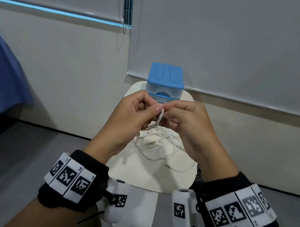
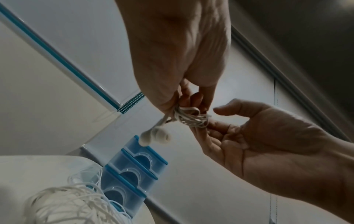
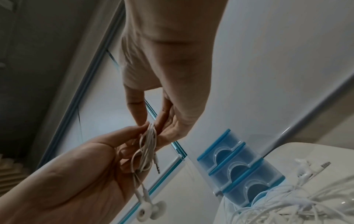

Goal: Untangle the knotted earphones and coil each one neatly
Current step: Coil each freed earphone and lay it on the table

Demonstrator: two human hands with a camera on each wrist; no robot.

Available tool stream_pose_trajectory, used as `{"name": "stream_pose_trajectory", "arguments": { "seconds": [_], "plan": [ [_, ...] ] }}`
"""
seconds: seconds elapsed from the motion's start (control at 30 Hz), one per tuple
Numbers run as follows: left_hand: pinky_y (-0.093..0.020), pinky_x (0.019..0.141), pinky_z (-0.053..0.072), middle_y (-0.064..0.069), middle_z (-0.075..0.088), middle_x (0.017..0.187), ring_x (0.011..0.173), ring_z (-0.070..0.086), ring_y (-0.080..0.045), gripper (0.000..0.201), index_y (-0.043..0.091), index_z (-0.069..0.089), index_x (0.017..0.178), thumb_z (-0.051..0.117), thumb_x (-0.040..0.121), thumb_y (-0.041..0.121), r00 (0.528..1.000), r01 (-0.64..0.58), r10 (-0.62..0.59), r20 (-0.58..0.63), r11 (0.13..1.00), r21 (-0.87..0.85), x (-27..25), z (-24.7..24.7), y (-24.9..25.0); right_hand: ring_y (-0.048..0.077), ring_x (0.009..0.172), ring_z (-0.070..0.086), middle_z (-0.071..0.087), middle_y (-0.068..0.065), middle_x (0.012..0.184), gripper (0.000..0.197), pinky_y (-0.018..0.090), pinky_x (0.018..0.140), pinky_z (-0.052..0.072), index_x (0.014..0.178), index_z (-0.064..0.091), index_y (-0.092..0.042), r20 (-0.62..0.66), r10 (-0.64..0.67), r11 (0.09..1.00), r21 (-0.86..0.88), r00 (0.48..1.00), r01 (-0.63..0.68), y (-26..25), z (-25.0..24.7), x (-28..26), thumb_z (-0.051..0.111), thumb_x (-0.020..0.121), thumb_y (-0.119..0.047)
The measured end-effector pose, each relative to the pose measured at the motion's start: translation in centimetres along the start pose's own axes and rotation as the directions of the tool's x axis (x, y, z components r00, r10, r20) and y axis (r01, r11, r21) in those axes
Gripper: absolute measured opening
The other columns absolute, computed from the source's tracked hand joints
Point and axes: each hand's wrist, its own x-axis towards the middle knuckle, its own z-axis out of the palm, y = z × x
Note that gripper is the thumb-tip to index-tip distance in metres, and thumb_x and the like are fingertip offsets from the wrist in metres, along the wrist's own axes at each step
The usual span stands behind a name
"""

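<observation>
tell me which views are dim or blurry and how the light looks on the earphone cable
Head view: evenly lit and sharp, though the coiled earphones between the left hand and right hand are pale and low in contrast. Left wrist view: dim, with the earbuds motion-blurred. Right wrist view: dim, edges bent by the wide lens.

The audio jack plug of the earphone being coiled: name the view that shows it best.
Right wrist view: the jack plug hangs bare below the coiled cable that the left hand holds. The head view hides it behind the hands; in the left wrist view I cannot pick it out.
</observation>
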Motion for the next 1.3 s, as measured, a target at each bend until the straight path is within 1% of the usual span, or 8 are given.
{"name": "stream_pose_trajectory", "arguments": {
  "seconds": [0.23, 0.33, 0.53, 0.67, 0.83, 0.93, 1.03, 1.3],
  "plan": [
    [-0.024, 0.055, 0.038, -0.007, 0.063, 0.071, 0.054, 0.047, -0.01, 0.013, 0.005, 0.059, 0.087, 0.067, 0.097, 0.004, 0.999, -0.035, 0.035, -0.009, 0.999, -0.024, 0.5, 0.5, -0.8, 0.03, 0.084, 0.071, 0.072, 0.033, 0.093, 0.008, 0.037, 0.085, 0.058, 0.093, 0.071, 0.008, 0.015, 0.043, 0.998, 0.034, 0.999, -0.044, 1.2, -0.7, 0.3, 0.074, 0.086, 0.005],
    [-0.031, 0.061, 0.038, -0.009, 0.065, 0.077, 0.064, 0.056, -0.018, 0.009, 0.011, 0.065, 0.099, 0.068, 0.091, 0.011, 0.997, 0.009, 0.003, 0.082, 0.991, -0.134, 0.8, 0.1, -0.9, 0.019, 0.073, 0.065, 0.071, 0.016, 0.076, 0.004, 0.028, 0.07, 0.046, 0.092, 0.07, -0.002, 0.05, 0.09, 0.995, 0.031, 0.995, -0.092, 0.9, -0.9, 0.4, 0.071, 0.09, 0.001],
    [-0.025, 0.062, 0.043, -0.01, 0.068, 0.087, 0.075, 0.057, -0.015, 0.013, 0.01, 0.073, 0.095, 0.062, 0.101, 0.01, 0.987, 0.009, -0.007, 0.163, 1.0, -0.012, 1.3, -0.2, -0.4, 0.015, 0.07, 0.06, 0.067, 0.003, 0.08, 0.046, 0.033, 0.069, 0.037, 0.112, 0.046, -0.019, 0.189, 0.196, 0.948, 0.213, 0.962, -0.235, -0.3, -1.5, 0.4, 0.071, 0.08, 0.002],
    [-0.025, 0.064, 0.051, -0.005, 0.068, 0.079, 0.065, 0.06, -0.009, 0.014, 0.002, 0.068, 0.095, 0.06, 0.103, 0.011, 0.991, 0.006, -0.021, 0.131, 0.993, 0.117, 1.4, 0.0, 0.0, 0.024, 0.072, 0.063, 0.062, 0.009, 0.076, 0.046, 0.052, 0.078, 0.053, 0.111, 0.046, -0.021, 0.136, 0.062, 0.967, -0.253, 0.989, -0.026, -0.9, -1.4, 0.2, 0.077, 0.081, -0.005],
    [-0.039, 0.069, 0.055, -0.004, 0.063, 0.077, 0.055, 0.06, -0.012, 0.016, 0.007, 0.068, 0.095, 0.062, 0.102, 0.02, 0.997, 0.037, -0.051, 0.053, 0.971, 0.234, 1.8, 0.5, -0.2, 0.029, 0.074, 0.063, 0.07, 0.007, 0.081, 0.034, 0.039, 0.061, 0.05, 0.109, 0.047, -0.03, 0.124, -0.151, 0.625, -0.757, 0.981, 0.192, -1.7, -0.8, 0.4, 0.063, 0.09, -0.006],
    [-0.042, 0.068, 0.059, -0.004, 0.061, 0.073, 0.055, 0.061, -0.014, 0.016, 0.008, 0.068, 0.092, 0.064, 0.1, 0.021, 0.998, 0.051, -0.059, 0.021, 0.956, 0.289, 2.0, 0.7, -0.3, 0.026, 0.081, 0.06, 0.063, 0.004, 0.085, 0.033, 0.04, 0.067, 0.052, 0.111, 0.049, -0.03, 0.123, -0.185, 0.482, -0.853, 0.975, 0.199, -1.8, -0.3, 0.4, 0.058, 0.088, -0.008],
    [-0.023, 0.053, 0.051, -0.004, 0.056, 0.069, 0.059, 0.056, -0.017, 0.014, 0.007, 0.068, 0.09, 0.065, 0.1, 0.018, 0.998, 0.058, -0.063, 0.004, 0.94, 0.336, 2.2, 0.9, -0.3, 0.028, 0.081, 0.058, 0.06, 0.004, 0.083, 0.032, 0.038, 0.062, 0.047, 0.11, 0.052, -0.027, 0.125, -0.213, 0.401, -0.893, 0.969, 0.203, -2.2, -0.1, 0.3, 0.054, 0.085, -0.008],
    [-0.025, 0.054, 0.042, 0.001, 0.042, 0.063, 0.055, 0.035, -0.012, 0.022, 0.001, 0.061, 0.086, 0.057, 0.103, 0.014, 0.977, 0.128, -0.163, 0.137, 0.965, 0.23, 2.4, -0.8, 0.9, 0.023, 0.085, 0.064, 0.071, -0.008, 0.081, 0.02, 0.042, 0.08, 0.051, 0.091, 0.07, -0.026, 0.117, -0.347, 0.374, -0.893, 0.93, 0.252, -2.6, -1.4, 0.7, 0.062, 0.085, -0.009]
  ]
}}
